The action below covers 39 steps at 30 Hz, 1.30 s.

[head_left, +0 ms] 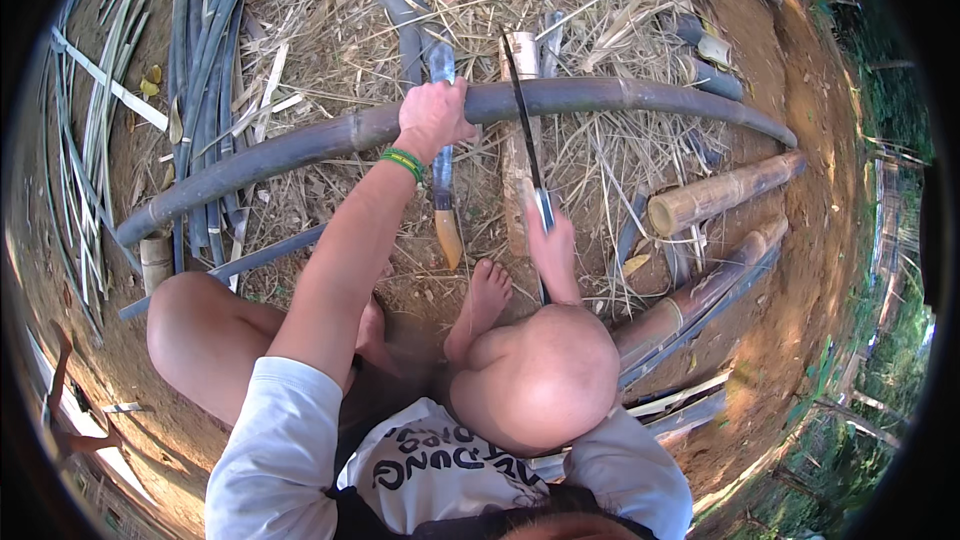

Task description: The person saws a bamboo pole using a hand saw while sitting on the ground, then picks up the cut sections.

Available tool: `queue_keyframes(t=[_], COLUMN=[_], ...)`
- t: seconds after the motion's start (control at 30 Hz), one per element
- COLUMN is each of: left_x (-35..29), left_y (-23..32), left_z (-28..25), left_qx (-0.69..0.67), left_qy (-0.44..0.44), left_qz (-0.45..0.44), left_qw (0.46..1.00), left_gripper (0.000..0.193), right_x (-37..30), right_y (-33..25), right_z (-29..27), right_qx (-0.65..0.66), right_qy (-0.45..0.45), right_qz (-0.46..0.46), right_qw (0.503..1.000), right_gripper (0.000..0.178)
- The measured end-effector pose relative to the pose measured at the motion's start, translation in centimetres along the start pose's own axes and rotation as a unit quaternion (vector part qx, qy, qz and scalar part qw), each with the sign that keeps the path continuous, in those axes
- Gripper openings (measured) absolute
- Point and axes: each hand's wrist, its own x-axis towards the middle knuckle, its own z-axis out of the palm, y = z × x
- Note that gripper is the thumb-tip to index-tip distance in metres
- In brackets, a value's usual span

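Observation:
A long dark bamboo pole point(590, 95) lies crosswise in front of me. My left hand point(433, 120) is closed over it near the middle, a green band on the wrist. My right hand point(550, 235), slightly blurred, grips the handle of a handsaw point(525, 120). The saw's dark, narrow blade crosses the pole just right of my left hand; how deep it sits cannot be seen. Under the pole, a pale piece of wood or bamboo point(516, 175) points away from me. Beside it lies a large knife point(443, 175) with a wooden handle, its blade passing beneath the pole.
Thin bamboo strips point(95, 140) and dark poles point(205, 30) lie at left. Thick bamboo sections point(725, 192) are on the right, with more poles by my right knee. Straw-like shavings point(330, 50) cover the earth. My bare feet point(480, 305) are close to the knife.

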Motion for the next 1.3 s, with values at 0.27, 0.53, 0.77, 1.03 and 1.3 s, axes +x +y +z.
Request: queue_keyframes(t=[0.27,0.53,0.77,1.03,1.3], left_x=[0.1,0.6,0.1,0.9,0.8], left_y=[-0.9,0.3,-0.3,0.2,-0.4], left_z=[-0.3,0.0,0.2,-0.1,-0.8], left_qx=[0.012,-0.001,0.008,0.004,0.02], left_qy=[-0.022,-0.015,-0.017,-0.025,-0.027], left_qz=[-0.017,0.004,-0.013,-0.006,-0.023], left_qw=[1.0,1.0,1.0,1.0,0.999], left_gripper=[0.068,0.068,0.07,0.07,0.074], right_x=[1.1,-1.0,7.5,-8.5,6.9], right_y=[-1.6,0.6,-3.8,4.5,-4.9], right_z=[0.9,-0.3,2.4,-3.2,2.5], right_qx=[0.003,-0.027,-0.048,-0.049,0.024], right_qy=[-0.013,0.007,-0.007,-0.036,-0.019], right_qz=[0.005,0.011,0.021,0.101,0.045], right_qw=[1.0,1.0,0.999,0.993,0.999], right_gripper=[0.048,0.044,0.052,0.042,0.053])
